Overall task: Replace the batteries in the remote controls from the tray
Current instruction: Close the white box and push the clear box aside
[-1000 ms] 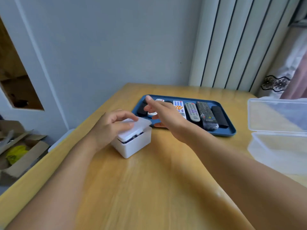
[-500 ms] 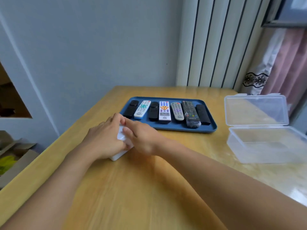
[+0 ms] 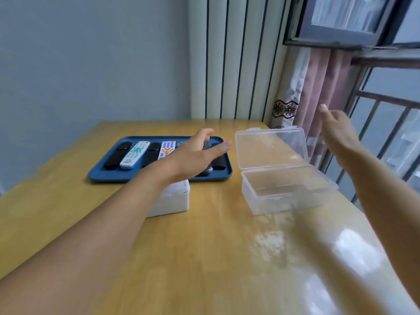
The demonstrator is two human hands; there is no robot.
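Hands empty, both with fingers extended. Left hand (image 3: 195, 153) hovers over the right end of the blue tray (image 3: 109, 177), hiding some of the remote controls (image 3: 134, 154) lying side by side in it; contact with them cannot be determined. Right hand (image 3: 338, 135) is raised in the air beyond the clear lidded box (image 3: 284, 189), touching nothing. White box (image 3: 172, 198) sits on the bench (image 3: 204, 258) under the left forearm, just in front of the tray.
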